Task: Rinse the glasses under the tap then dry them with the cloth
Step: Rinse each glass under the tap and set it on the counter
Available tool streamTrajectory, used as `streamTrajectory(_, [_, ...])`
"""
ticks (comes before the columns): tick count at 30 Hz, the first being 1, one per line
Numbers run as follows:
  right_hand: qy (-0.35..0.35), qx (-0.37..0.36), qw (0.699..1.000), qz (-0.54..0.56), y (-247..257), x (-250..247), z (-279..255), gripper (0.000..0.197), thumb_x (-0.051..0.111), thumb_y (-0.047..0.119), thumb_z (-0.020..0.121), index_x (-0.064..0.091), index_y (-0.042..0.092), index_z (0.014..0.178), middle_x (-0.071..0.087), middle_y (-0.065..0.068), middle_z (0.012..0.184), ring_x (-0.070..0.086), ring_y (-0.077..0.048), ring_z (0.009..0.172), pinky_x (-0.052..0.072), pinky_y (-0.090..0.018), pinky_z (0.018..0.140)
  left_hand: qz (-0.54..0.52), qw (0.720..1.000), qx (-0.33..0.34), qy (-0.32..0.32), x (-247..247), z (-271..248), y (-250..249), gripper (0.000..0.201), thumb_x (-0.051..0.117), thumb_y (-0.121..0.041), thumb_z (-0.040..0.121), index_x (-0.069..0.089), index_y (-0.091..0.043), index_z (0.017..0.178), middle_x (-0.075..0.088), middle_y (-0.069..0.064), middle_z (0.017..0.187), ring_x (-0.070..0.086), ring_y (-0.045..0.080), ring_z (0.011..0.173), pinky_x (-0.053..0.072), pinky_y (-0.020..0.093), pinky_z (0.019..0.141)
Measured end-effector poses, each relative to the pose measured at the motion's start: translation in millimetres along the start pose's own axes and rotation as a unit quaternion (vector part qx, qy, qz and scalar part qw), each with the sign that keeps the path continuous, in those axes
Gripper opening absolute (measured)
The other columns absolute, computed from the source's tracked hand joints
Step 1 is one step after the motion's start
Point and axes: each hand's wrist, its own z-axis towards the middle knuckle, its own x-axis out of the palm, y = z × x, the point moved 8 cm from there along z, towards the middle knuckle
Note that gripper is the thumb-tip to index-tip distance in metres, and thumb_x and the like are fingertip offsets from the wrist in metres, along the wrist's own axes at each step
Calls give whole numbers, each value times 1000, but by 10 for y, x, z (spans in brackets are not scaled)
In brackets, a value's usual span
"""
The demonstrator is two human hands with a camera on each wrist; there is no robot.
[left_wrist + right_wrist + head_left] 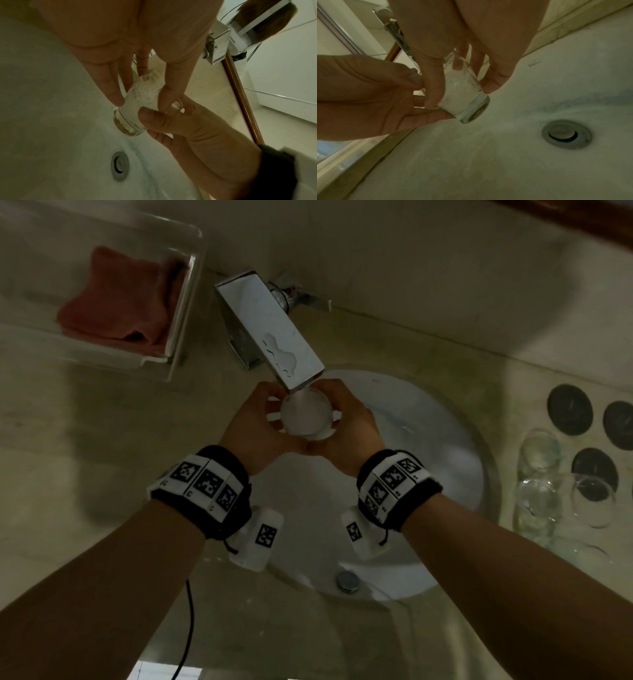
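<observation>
Fig.: two forearms w/ black wristbands [397, 487] bearing square b/w markers are seen nearest the head camera, reaching fwd over a white basin [442, 474]. A small clear glass [306, 418] is held between both hands directly beneath the spout of a square chrome tap [274, 333]; water is seen running into it, and its contents appear white and frothy. The glass is held above the basin, approx. upright w/ mouth toward the spout, clear of the bowl surface.

Left hand [255, 422]: fingers curled round the glass's left side; in the left wrist view fingertips [116, 98] are pressed to the glass wall. Right hand [346, 424]: fingers curled round the right side, thumb [154, 116] laid near the thick base. Both hands are thus closed on the same glass [462, 97], thumbs meeting at the near side.

The drain [566, 134] is set in the basin floor, well apart from the glass, nearer the person. A red cloth [120, 302] lies folded in a clear tray [185, 313] on the counter, left of the tap. Further clear glasses [539, 474] are grouped on the counter right of the basin, beside dark round coasters [570, 409]. A black cable [189, 628] is seen hanging below the left arm.
</observation>
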Motion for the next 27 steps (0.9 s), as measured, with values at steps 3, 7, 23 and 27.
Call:
streamTrajectory(3, [9, 7, 1000, 1, -33, 13, 8, 89, 95, 29, 57, 50, 31, 133, 65, 7, 121, 64, -15, 110, 59, -41, 89, 9, 1000, -4, 0, 3, 19, 18, 86, 86, -42, 27, 48, -35, 104, 61, -10, 109, 64, 5, 96, 57, 25, 79])
streamTrajectory(7, [35, 35, 997, 62, -61, 11, -17, 82, 92, 11, 66, 49, 22, 135, 63, 6, 122, 64, -9, 104, 57, -23, 80, 47, 999, -4, -6, -17, 28, 50, 91, 85, -44, 33, 50, -23, 114, 63, -6, 109, 65, 10, 98, 57, 29, 80])
streamTrajectory(23, [92, 364, 914, 152, -398, 135, -297, 58, 67, 58, 85, 62, 8, 112, 72, -12, 98, 73, -23, 75, 62, -31, 64, 154, 967, -201, 24, 152, -149, 275, 68, 42, -70, 92, 67, -10, 113, 73, 8, 99, 71, 24, 84, 61, 39, 77])
streamTrajectory(27, [58, 311, 907, 278, -289, 113, -201, 43, 74, 27, 87, 60, 0, 117, 69, -17, 106, 73, -28, 91, 62, -36, 77, 6, 984, -175, 17, 202, -131, 126, 58, 59, -53, 93, 52, -17, 137, 67, 6, 112, 69, 23, 87, 62, 46, 80])
